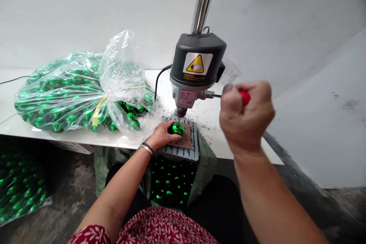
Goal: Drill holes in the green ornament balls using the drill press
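My left hand (163, 134) grips a shiny green ball (177, 129) by its side, above a brown board on the grey base plate (195, 152) of a small drill press (197, 61). The thin drill bit (179, 119) points down at the top of the ball; whether they touch I cannot tell. My right hand (246, 112) is closed around the red knob (245, 97) of the press's feed lever, to the right of the drill head.
A large clear bag (71, 95) of green balls lies on the white table (223, 148) at left. Another bag (21, 187) stands on the floor. More green balls (171, 183) sit in an open sack below the base. Dark shavings surround the press.
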A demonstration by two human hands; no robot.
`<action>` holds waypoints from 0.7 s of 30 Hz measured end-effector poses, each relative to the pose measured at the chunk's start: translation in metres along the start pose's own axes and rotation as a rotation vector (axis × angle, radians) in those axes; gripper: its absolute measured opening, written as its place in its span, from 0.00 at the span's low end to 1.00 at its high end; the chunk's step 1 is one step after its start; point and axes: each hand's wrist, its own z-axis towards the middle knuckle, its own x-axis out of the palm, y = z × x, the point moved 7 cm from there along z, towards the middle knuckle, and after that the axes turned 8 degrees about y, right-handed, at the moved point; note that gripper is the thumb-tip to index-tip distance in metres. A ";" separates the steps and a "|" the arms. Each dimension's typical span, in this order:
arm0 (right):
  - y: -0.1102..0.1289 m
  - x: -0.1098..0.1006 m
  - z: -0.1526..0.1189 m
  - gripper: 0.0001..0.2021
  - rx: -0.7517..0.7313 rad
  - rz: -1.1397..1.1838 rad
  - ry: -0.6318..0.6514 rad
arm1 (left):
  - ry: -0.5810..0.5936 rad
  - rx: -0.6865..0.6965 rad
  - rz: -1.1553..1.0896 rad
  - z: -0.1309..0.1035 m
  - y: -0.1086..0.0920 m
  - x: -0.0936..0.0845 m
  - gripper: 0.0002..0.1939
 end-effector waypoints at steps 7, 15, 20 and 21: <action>0.001 0.004 0.042 0.10 0.275 0.015 0.150 | 0.186 0.117 0.020 -0.044 -0.020 -0.004 0.33; 0.004 0.003 0.038 0.08 0.214 -0.015 0.114 | -0.240 -0.074 0.508 -0.045 0.000 -0.092 0.17; 0.002 0.004 0.035 0.08 0.259 0.005 0.130 | -0.109 -0.476 1.023 -0.041 0.037 -0.122 0.15; 0.001 0.004 0.035 0.08 0.255 0.010 0.127 | -0.080 -0.493 1.063 -0.043 0.041 -0.122 0.16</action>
